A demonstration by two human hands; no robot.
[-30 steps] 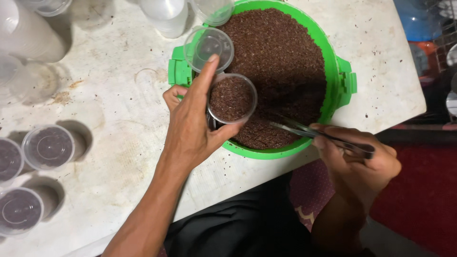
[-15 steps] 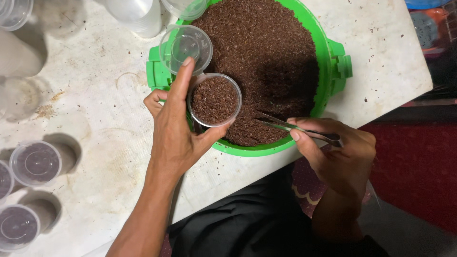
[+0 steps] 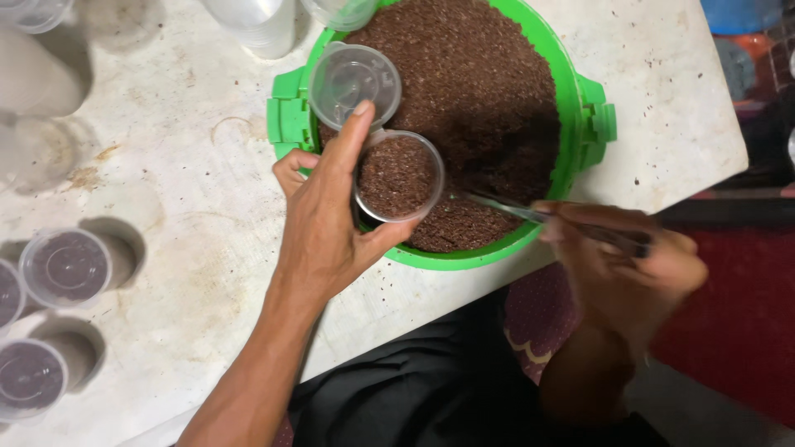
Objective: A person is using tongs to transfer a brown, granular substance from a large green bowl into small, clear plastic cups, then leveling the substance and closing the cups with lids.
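Head view: left hand point(image 3: 331, 232) grips a cup point(image 3: 399, 175) full of brown grain over the green tub point(image 3: 592, 124); right hand point(image 3: 629, 269), blurred, pinches tweezers point(image 3: 530, 213). Lidded filled cups point(image 3: 66, 266) wait on the tabletop point(image 3: 182, 190); this one looks nearly finished, unlidded.
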